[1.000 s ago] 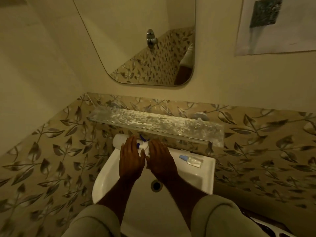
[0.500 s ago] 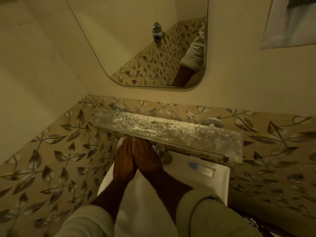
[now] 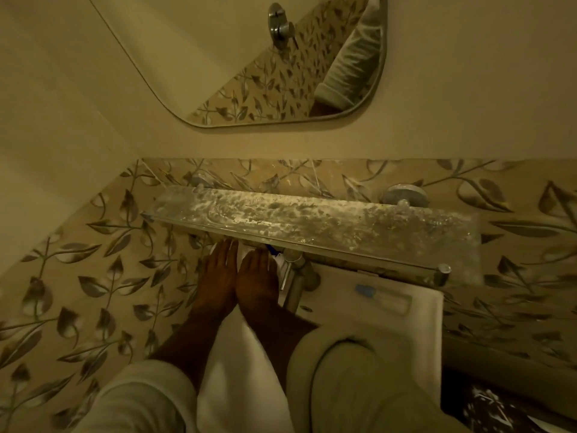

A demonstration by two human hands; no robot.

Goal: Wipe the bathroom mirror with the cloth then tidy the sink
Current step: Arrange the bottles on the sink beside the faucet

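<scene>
Both hands slid left behind the tap point(image 3: 295, 276), left hand point(image 3: 218, 276) and right hand point(image 3: 257, 281) side by side, flat on white items (cloth? unclear). Mirror point(image 3: 249, 57) above untouched; sink point(image 3: 415, 326) tidying likely underway.

shelf point(image 3: 312, 223): mottled, crusted glass | tap point(image 3: 295, 276): brushed metal | sink point(image 3: 415, 323): glossy ceramic

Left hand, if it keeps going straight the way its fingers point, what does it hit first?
Probably the front edge of the glass shelf; the left hand points up toward it, fingertips almost there, though they may pass underneath to the tiled wall.
</scene>
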